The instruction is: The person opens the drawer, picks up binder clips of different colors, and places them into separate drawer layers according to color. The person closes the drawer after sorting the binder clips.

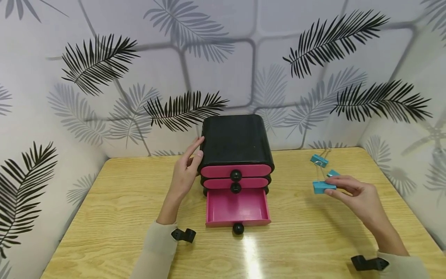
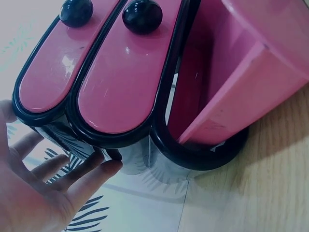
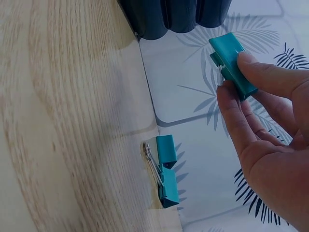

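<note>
My right hand (image 1: 360, 199) pinches a blue binder clip (image 1: 319, 187) by one end, between thumb and fingers; in the right wrist view this binder clip (image 3: 231, 60) is held up over the table. Two more blue binder clips lie just beyond, one farther back (image 1: 319, 160) and another (image 1: 333, 173) partly behind my fingers. My left hand (image 1: 186, 168) rests against the left side of a black drawer cabinet (image 1: 237, 139) with its fingers extended. The cabinet's bottom pink drawer (image 1: 237, 205) is pulled out, and nothing lies in it. Its upper two drawers are closed.
Each drawer front has a round black knob (image 1: 238, 228). The wooden table (image 1: 129, 209) ends at the back against a pale leaf-patterned backdrop (image 1: 219, 69), just behind the cabinet. Black camera mounts are worn on both wrists.
</note>
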